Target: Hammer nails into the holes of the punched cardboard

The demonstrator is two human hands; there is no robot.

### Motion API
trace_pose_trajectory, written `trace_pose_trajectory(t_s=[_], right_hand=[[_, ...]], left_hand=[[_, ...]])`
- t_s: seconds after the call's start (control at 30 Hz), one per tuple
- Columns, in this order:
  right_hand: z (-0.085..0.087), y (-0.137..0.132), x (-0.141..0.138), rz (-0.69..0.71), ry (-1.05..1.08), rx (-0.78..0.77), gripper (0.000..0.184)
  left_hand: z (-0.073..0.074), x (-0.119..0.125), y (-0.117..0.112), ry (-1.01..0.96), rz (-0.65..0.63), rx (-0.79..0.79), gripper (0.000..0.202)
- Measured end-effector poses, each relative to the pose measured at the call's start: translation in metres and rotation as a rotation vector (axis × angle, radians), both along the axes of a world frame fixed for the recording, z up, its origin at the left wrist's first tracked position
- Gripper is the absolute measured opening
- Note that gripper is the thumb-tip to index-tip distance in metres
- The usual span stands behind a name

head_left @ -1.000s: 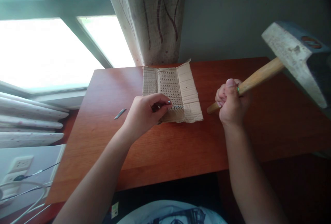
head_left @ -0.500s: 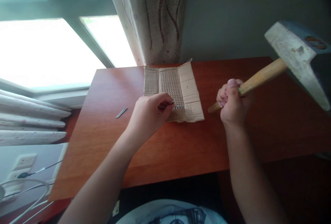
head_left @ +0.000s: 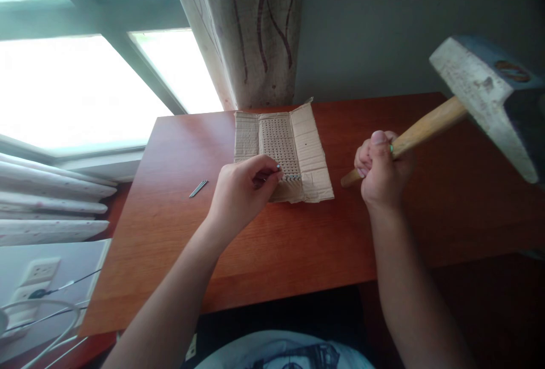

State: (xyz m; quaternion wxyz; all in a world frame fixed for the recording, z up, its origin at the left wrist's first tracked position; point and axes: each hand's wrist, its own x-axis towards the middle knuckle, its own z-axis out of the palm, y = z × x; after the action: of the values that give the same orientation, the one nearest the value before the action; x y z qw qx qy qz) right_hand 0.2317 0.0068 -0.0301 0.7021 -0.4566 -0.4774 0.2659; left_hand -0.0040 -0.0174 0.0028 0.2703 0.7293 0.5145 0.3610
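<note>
A flattened cardboard piece (head_left: 309,150) lies on the reddish wooden table (head_left: 276,244); its middle strip is covered with rows of small nail heads (head_left: 279,142). My left hand (head_left: 242,190) rests at the cardboard's near edge, fingers pinched on a nail (head_left: 276,169) held against it. My right hand (head_left: 378,170) is closed round the wooden handle of a hammer (head_left: 481,91), whose heavy metal head is raised up at the right, well above the table.
Loose nails (head_left: 198,188) lie on the table left of my left hand. A patterned curtain (head_left: 251,34) and a bright window (head_left: 76,85) stand behind the table. A wall socket with cables (head_left: 34,284) sits at lower left.
Both hands keep their hold and stay almost where they were. The view shifts slightly, with the hammer head wavering a little at the right.
</note>
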Motion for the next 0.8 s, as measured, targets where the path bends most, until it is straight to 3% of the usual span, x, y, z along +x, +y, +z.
trace_pose_trajectory(t_s=[0.8], right_hand=[[0.001, -0.001, 0.000, 0.016, -0.032, -0.024, 0.056]], left_hand=[[-0.014, -0.005, 0.004, -0.076, -0.021, -0.036, 0.006]])
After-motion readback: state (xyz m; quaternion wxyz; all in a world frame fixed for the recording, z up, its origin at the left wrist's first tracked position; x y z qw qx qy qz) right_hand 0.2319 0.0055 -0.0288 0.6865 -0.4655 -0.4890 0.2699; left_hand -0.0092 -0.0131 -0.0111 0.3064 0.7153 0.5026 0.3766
